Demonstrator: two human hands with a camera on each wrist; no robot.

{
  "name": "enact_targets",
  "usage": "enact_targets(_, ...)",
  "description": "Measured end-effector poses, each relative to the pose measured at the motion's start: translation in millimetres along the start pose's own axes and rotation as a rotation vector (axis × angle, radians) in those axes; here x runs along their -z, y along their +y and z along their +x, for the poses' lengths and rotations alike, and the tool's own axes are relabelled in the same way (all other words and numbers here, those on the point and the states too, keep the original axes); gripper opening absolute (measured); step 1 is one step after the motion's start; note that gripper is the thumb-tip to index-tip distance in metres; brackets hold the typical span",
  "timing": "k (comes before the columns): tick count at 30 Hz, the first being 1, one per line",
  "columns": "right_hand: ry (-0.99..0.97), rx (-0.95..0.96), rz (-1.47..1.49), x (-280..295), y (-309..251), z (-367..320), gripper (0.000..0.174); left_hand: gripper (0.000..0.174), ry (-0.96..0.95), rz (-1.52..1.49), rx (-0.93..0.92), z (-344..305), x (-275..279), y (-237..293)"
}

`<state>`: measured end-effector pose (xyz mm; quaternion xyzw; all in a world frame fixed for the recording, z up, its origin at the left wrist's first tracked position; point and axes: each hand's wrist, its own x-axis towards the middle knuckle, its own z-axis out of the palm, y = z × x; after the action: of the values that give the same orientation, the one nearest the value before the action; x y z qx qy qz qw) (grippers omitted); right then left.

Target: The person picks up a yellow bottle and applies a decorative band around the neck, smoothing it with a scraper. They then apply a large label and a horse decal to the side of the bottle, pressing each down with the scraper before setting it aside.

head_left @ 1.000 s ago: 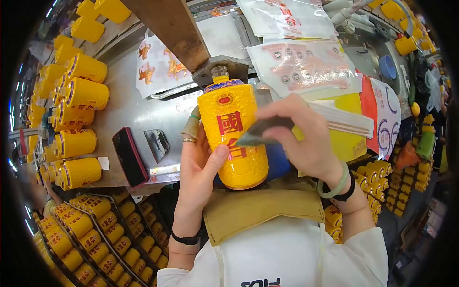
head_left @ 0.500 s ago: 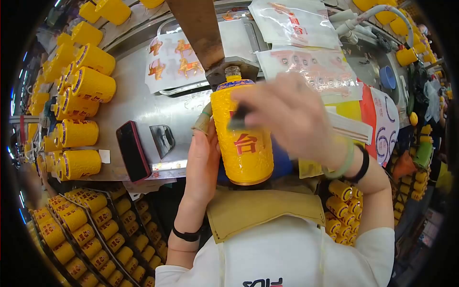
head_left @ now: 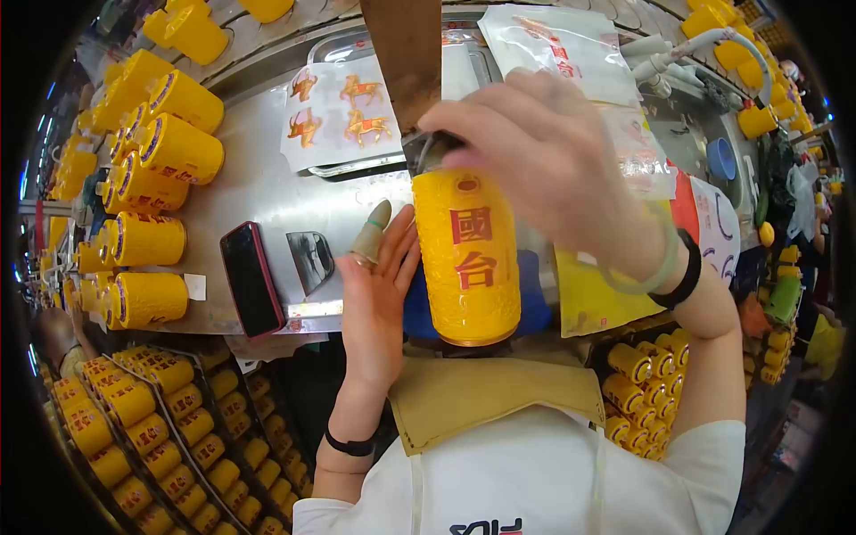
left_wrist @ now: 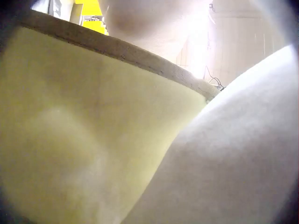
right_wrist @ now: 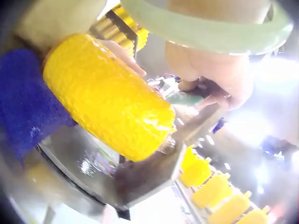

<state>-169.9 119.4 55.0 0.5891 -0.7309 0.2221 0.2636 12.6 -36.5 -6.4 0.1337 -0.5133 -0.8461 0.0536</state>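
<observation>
A yellow embossed bottle [head_left: 473,267] with red characters lies with its base toward the apron. Its neck end meets the metal bracket [right_wrist: 149,182] in the right wrist view. Over its upper end, my right hand [head_left: 557,174] pinches a small dark, flat scraper-like piece [head_left: 439,150]; its greenish edge [right_wrist: 184,99] shows in the right wrist view. The hand is blurred and hides the bottle's neck in the head view. My left hand [head_left: 376,299] lies palm-up at the bottle's left side, fingers extended, one wearing a finger cot [head_left: 367,242].
A phone [head_left: 252,278] and a shiny dark-grey plate [head_left: 309,261] lie on the metal table, left. Horse decal sheets [head_left: 339,116] lie behind. Yellow bottles [head_left: 152,241] line the left; printed sheets [head_left: 557,45] lie right. A blue cloth [head_left: 533,290] sits beneath the bottle.
My right hand has moved up the bottle from the printed characters to the neck end. My left fingers have loosened from the bottle's side and straightened.
</observation>
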Motion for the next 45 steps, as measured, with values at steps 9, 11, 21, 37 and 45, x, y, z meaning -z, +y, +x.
enact_targets(9,0.000,0.200,0.520,32.8,-73.0,-67.2,0.018,0.098,0.007,0.217,-0.124,-8.8,-3.1,-12.0)
enact_targets(11,0.019,-0.078,0.421,29.0,-55.4,-80.9,0.021,0.107,-0.053,0.562,-0.300,-13.4,-3.1,-12.0)
enact_targets(21,0.078,-1.280,1.181,1.3,-70.3,-88.6,0.046,0.126,-0.026,1.014,-0.564,-23.2,-13.5,-30.6)
enact_targets(37,0.058,-1.243,1.226,-9.6,-72.6,-96.2,0.051,0.127,-0.033,1.043,-0.533,-25.5,-14.6,-29.0)
enact_targets(45,-0.074,-1.194,1.230,-0.8,-64.2,-97.6,0.056,0.120,-0.041,1.098,-0.573,-25.5,-13.8,-29.3)
